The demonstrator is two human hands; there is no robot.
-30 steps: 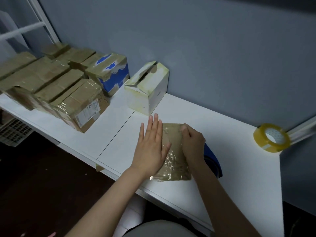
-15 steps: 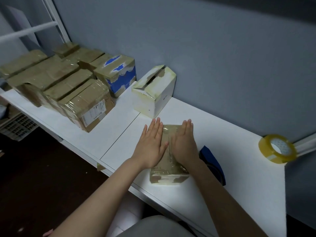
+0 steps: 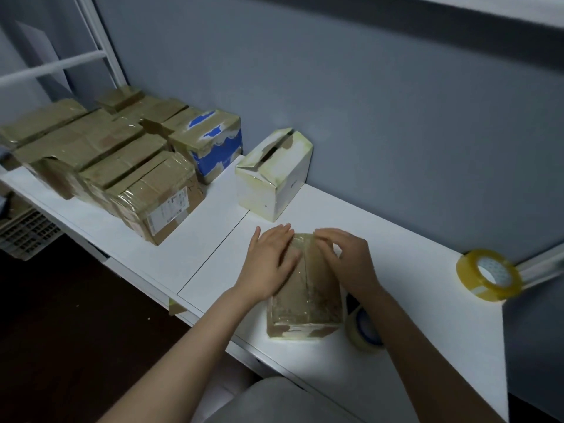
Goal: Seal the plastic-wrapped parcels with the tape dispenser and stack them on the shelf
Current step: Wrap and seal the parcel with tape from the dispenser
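Fingers (image 3: 274, 239) of the left hand (image 3: 270, 264) lie straight and flat on the left part of the top of the parcel (image 3: 308, 303). They hold nothing. The fingers (image 3: 328, 238) of the right hand (image 3: 351, 261) are bent, with their tips on the far top edge of the same parcel. This part is blurred, so I cannot tell if they pinch the plastic wrap or only press on it.

The parcel is one brown box under clear wrap. It stands on the white table top (image 3: 427, 315), near the front edge, just right of a seam (image 3: 213, 257) between two boards. Both hands cover its far half.

Just beside it on the right lies a pale tape roll (image 3: 363, 331) with something blue inside. The right forearm hides its upper part, so its full shape is not clear. A second, yellow tape roll (image 3: 488, 274) stands well apart at the right end, close to the wall (image 3: 366, 117).

One white box (image 3: 274, 178) stands behind the parcel, apart from it. Its top flaps leave a dark slit open, and what is inside cannot be seen. Left of it is one blue-and-white box (image 3: 210, 145).

Further left is a group of brown wrapped parcels (image 3: 91, 154), and the nearest one (image 3: 158, 199) carries a white label. They hide each other and the frame cuts off the last one, so I count at least six. A crate (image 3: 24, 233) shows partly below the board.
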